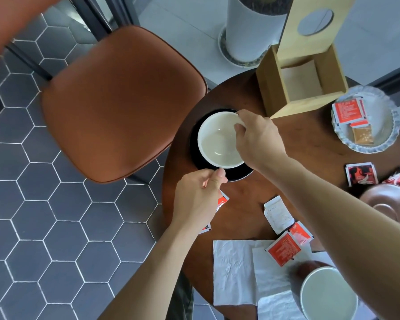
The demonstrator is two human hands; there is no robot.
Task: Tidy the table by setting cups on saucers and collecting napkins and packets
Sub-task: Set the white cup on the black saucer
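A white cup [217, 140] sits on a black saucer [237, 175] at the left side of the round wooden table [245, 204]. My right hand [259, 140] pinches the cup's far right rim. My left hand [200, 195] grips the cup's near edge or handle, fingers closed. A second white cup [328, 294] stands at the near right, and a brown saucer [386, 204] lies partly under my right forearm. White napkins [236, 271] lie at the near edge. Red packets [283, 249] and a white packet [278, 214] are scattered nearby, two dark ones [361, 173] further right.
An open wooden box [273, 95] stands at the back of the table. A glass dish [383, 137] holds several packets at the right. A brown chair [123, 100] stands left of the table over hexagon floor tiles. A white planter [252, 31] stands behind.
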